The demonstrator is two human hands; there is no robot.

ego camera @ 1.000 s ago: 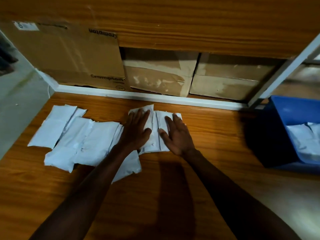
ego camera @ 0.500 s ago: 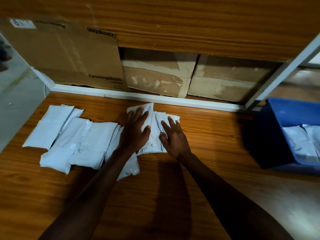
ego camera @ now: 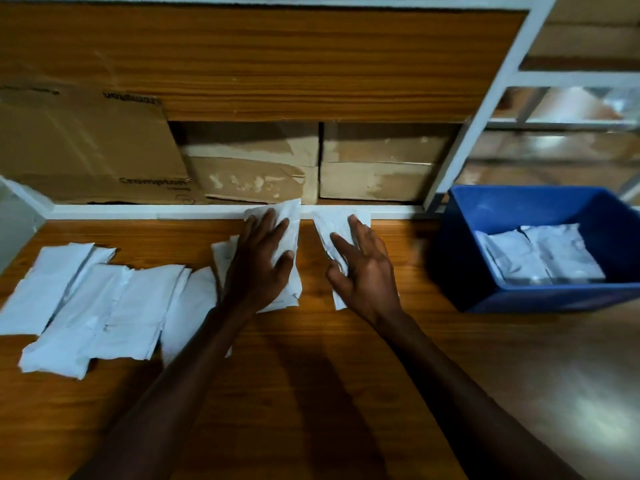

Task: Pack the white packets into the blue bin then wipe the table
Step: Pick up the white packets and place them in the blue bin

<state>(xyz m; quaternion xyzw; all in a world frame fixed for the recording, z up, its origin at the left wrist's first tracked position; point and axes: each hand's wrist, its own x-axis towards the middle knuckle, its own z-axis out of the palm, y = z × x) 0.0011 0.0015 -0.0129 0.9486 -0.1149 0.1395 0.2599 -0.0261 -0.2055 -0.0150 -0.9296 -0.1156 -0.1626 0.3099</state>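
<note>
My left hand [ego camera: 258,271] covers a white packet [ego camera: 289,216] near the table's back edge, fingers spread over it and thumb against its right side. My right hand [ego camera: 367,275] grips a second white packet [ego camera: 329,220], thumb at its left edge. The two packets are a small gap apart. Both packets' far ends overlap the white rail. Several more white packets [ego camera: 104,299] lie overlapping in a row at the left. The blue bin [ego camera: 460,258] stands at the right with several white packets [ego camera: 540,254] inside.
The wooden table [ego camera: 311,393] is bounded at the back by a white rail [ego camera: 138,211]. Behind it stand cardboard boxes [ego camera: 86,147] under a wooden shelf. A white shelf post [ego camera: 485,109] rises just left of the bin.
The two packets that lay side by side under my hands have come apart. My right hand has carried its packet to the right, toward the bin. The view has tilted up.
</note>
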